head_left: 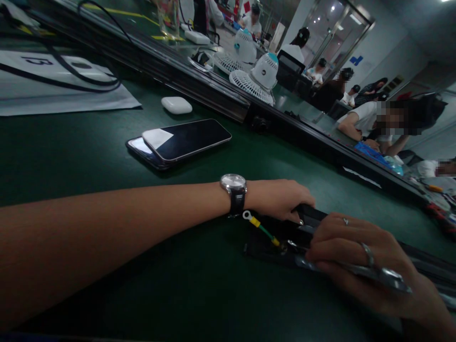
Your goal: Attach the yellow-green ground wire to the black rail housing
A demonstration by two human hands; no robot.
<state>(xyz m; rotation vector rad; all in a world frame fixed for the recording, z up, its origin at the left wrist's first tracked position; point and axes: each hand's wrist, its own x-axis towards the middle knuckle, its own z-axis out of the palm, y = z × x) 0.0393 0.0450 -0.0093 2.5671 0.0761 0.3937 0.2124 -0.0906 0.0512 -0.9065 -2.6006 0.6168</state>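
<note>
My left hand point(283, 197), with a watch point(233, 183) on its wrist, is closed on the upper edge of a long black profile-like part point(258, 242) lying on the table. A short green-and-yellow wire point(265, 232) with a ring terminal point(247, 215) on its free end rises from that part. My right hand point(359, 261), wearing rings, is wrapped round a slim silver metal tool point(394, 279). The tool's tip is near the wire's lower end; whether they touch, I cannot tell. Its exact kind is partly hidden by my fingers.
Two stacked phones point(192, 140) and a white earbud case point(177, 105) lie on the green table point(89, 161). White paper point(71, 95) with black cables sits at the left. Beyond a long dark rail point(213, 92) are white fans point(265, 73) and several seated people.
</note>
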